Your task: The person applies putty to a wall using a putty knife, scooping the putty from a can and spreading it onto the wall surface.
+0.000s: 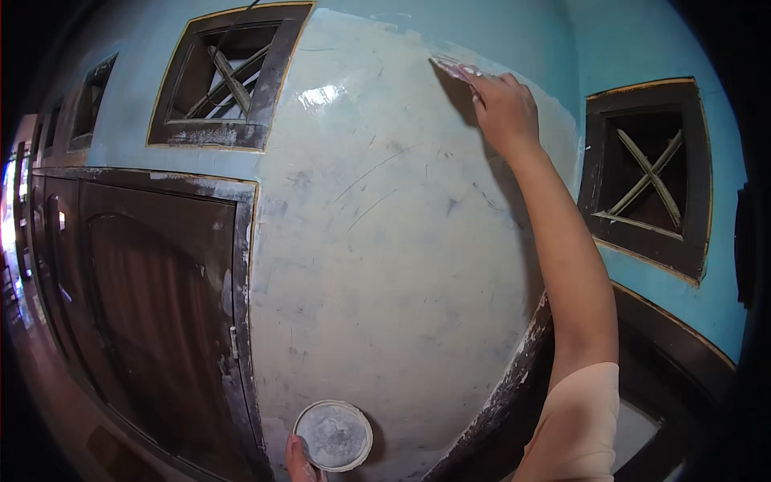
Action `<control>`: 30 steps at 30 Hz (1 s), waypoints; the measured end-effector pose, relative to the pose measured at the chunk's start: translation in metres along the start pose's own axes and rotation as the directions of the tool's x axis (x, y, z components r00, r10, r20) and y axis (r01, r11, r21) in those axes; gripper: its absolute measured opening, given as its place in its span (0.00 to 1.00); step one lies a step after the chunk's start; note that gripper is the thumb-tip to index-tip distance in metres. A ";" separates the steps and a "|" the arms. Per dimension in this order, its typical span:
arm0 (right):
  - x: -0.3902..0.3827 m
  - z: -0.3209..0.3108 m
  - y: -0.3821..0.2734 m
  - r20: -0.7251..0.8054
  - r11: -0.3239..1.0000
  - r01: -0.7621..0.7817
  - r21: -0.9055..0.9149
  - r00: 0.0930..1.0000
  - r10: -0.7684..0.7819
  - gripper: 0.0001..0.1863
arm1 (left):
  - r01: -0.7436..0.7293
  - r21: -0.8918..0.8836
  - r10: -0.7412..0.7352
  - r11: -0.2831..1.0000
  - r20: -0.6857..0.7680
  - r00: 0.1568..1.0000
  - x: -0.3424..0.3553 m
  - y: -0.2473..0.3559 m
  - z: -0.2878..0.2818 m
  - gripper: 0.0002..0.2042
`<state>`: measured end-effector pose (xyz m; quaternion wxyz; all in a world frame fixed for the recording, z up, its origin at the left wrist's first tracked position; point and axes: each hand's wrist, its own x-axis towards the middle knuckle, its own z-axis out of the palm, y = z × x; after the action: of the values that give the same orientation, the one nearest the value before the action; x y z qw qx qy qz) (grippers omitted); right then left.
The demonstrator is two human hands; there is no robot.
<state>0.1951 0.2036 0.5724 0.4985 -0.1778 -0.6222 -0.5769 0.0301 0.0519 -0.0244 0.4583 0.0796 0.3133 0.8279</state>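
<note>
My right hand [507, 114] reaches up with its fingers closed on a putty knife [451, 67] smeared with white paste. The blade's edge meets the wall near the top of a large off-white coated patch [393, 217]. Low in the view, my left hand [297, 461] grips the left side of a round, shallow tub [369, 444]. Greyish-white paste [333, 434] shows inside the tub. Only the thumb side of that hand is visible; the rest is cut off by the lower edge.
Blue painted wall [514, 32] borders the patch above. A dark wooden door [161, 297] in a paint-marked frame stands at left, below a vent opening [233, 76] with crossed slats. Another crossed vent [649, 177] and dark woodwork [666, 345] lie to the right.
</note>
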 end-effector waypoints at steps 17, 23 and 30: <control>-0.076 -0.013 -0.053 0.282 0.987 0.145 -0.064 0.952 -0.121 0.20 | -0.003 -0.151 0.047 0.988 0.284 0.958 -0.022 -0.005 0.017 0.19; -0.112 -0.017 -0.099 0.117 0.933 0.354 0.071 0.926 -0.360 0.13 | -0.041 -0.132 0.073 0.990 0.249 0.966 -0.026 0.001 0.005 0.20; -0.067 -0.005 -0.087 -0.013 0.989 0.147 0.032 0.989 -0.147 0.11 | -0.037 -0.112 0.058 0.993 0.196 0.979 -0.028 -0.005 -0.006 0.21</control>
<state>0.1569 0.1995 0.4694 0.4607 -0.1203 -0.6402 -0.6028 0.0466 0.0284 -0.0278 0.4710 0.1444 0.2188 0.8423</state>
